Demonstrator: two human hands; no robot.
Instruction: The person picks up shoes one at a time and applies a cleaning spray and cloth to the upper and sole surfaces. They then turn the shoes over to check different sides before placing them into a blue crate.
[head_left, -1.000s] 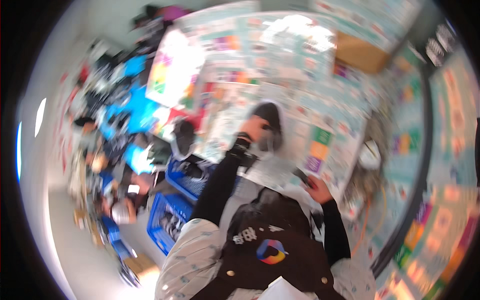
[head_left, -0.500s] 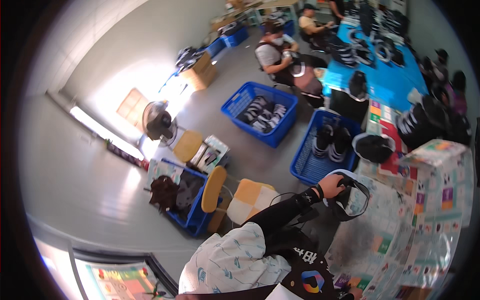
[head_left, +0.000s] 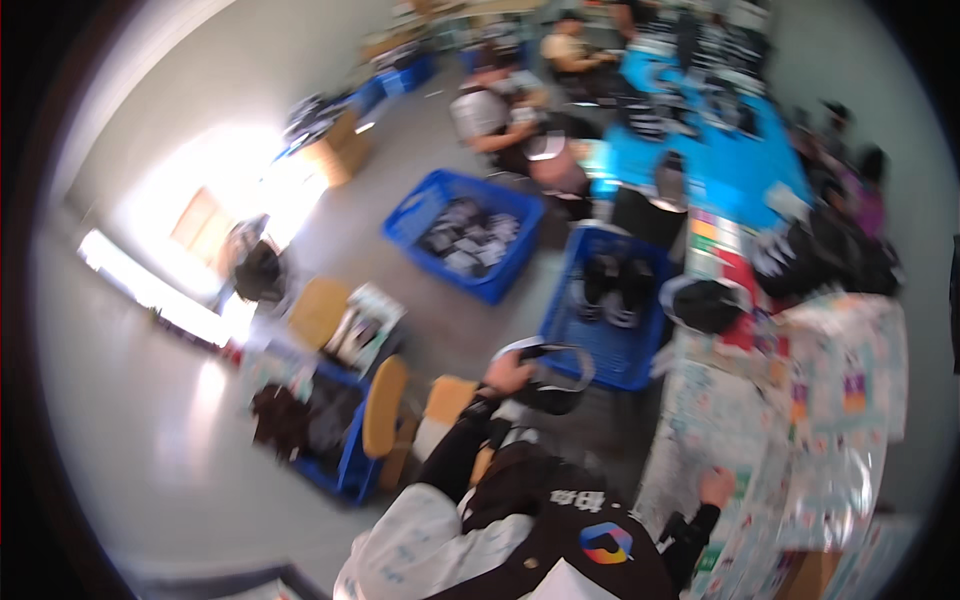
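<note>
The fingers of the left hand (head_left: 505,375) curl around the rim of a dark shoe (head_left: 548,378) with a pale edge, holding it out at arm's length above the grey floor, just short of the nearer blue crate (head_left: 575,345). That crate already has a pair of dark shoes (head_left: 612,285) lying in it. The right hand (head_left: 716,486) rests on the table (head_left: 720,420), which is covered with printed paper sheets; blur hides whether its fingers are spread or closed, and it seems to hold nothing. By the look of it, the step in hand is carrying the shoe across toward the crate, with the body leaning left. The next move would call for reaching a little farther so the shoe hangs over the crate's open top before the grip loosens. A second blue crate (head_left: 420,215) of sorted items sits farther off, and other people work at a blue-topped table (head_left: 725,170) beyond.
</note>
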